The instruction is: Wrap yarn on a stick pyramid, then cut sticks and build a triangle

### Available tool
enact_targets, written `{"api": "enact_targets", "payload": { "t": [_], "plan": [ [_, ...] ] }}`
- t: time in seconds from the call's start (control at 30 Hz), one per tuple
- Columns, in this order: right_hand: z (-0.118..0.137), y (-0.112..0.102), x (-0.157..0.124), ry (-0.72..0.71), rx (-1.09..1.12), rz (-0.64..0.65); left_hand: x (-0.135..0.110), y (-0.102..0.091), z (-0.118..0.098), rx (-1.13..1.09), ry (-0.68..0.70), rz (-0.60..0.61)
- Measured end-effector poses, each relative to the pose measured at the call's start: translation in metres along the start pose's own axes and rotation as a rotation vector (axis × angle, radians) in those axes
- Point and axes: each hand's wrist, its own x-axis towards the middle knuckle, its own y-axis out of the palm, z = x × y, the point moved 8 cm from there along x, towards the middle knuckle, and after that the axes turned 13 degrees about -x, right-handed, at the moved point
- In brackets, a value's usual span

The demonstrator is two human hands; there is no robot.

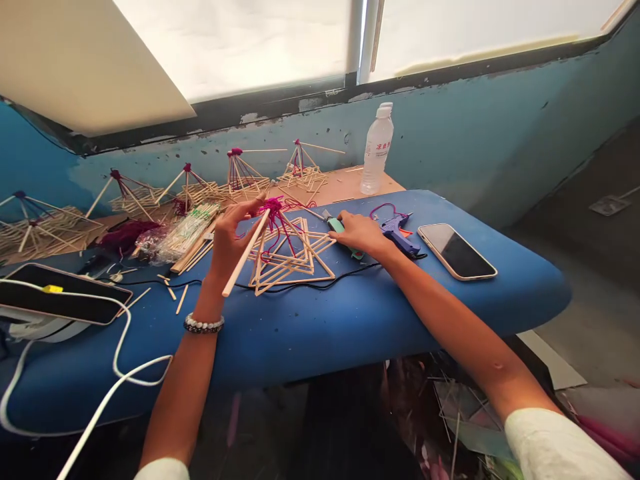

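While the left hand [233, 240] pinched a pale wooden dowel [245, 257] between thumb and fingers, its upper end against the magenta-yarn-wrapped peak of a pyramid-shaped wooden stick frame [300, 267], the frame lay on a blue padded board [320, 333] between both hands, apparently for easy reach. The right hand [361, 233] closed over a mint-green handled tool [340, 227], just beside a blue hot glue gun [397, 233].

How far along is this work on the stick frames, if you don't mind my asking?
Done: several yarn-topped stick frames stand along the back of the table. In hand: the left hand holds a wooden stick at the yarn top of another frame, while the right hand sits on a green-handled tool. Left: a bag of sticks seems to remain.
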Motion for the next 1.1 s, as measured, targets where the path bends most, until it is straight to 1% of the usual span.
{"api": "enact_targets", "payload": {
  "t": [0.1, 0.17, 0.3, 0.4, 0.5, 0.6, 0.67, 0.77, 0.83, 0.97, 1.1],
  "plan": [
    [0.0, 0.002, 0.002, -0.018, 0.003, 0.011, 0.008, 0.014, -0.009, -0.079, 0.002, 0.074],
    [0.0, 0.004, 0.004, -0.043, 0.005, 0.011, 0.014, 0.017, -0.016, -0.098, -0.009, 0.098],
    [0.001, 0.005, 0.005, -0.125, -0.003, -0.018, 0.019, 0.019, -0.031, -0.032, -0.017, 0.126],
    [0.004, 0.004, 0.005, -0.194, -0.034, -0.047, 0.02, 0.023, -0.043, 0.028, 0.043, 0.172],
    [0.004, 0.005, 0.005, -0.216, -0.048, -0.054, 0.022, 0.02, -0.051, 0.076, 0.12, 0.133],
    [0.003, 0.007, 0.007, -0.214, -0.052, -0.049, 0.026, 0.013, -0.058, 0.111, 0.188, 0.066],
    [0.003, 0.008, 0.009, -0.214, -0.051, -0.043, 0.029, 0.003, -0.06, 0.117, 0.215, -0.005],
    [0.003, 0.009, 0.009, -0.218, -0.047, -0.038, 0.033, -0.015, -0.059, 0.121, 0.229, -0.15],
    [0.003, 0.009, 0.009, -0.219, -0.045, -0.037, 0.036, -0.023, -0.056, 0.135, 0.247, -0.194],
    [0.002, 0.009, 0.009, -0.219, -0.04, -0.037, 0.041, -0.022, -0.049, 0.253, 0.256, -0.14],
    [0.002, 0.01, 0.01, -0.221, -0.03, -0.037, 0.046, -0.018, -0.044, 0.379, 0.231, -0.098]
  ]
}}
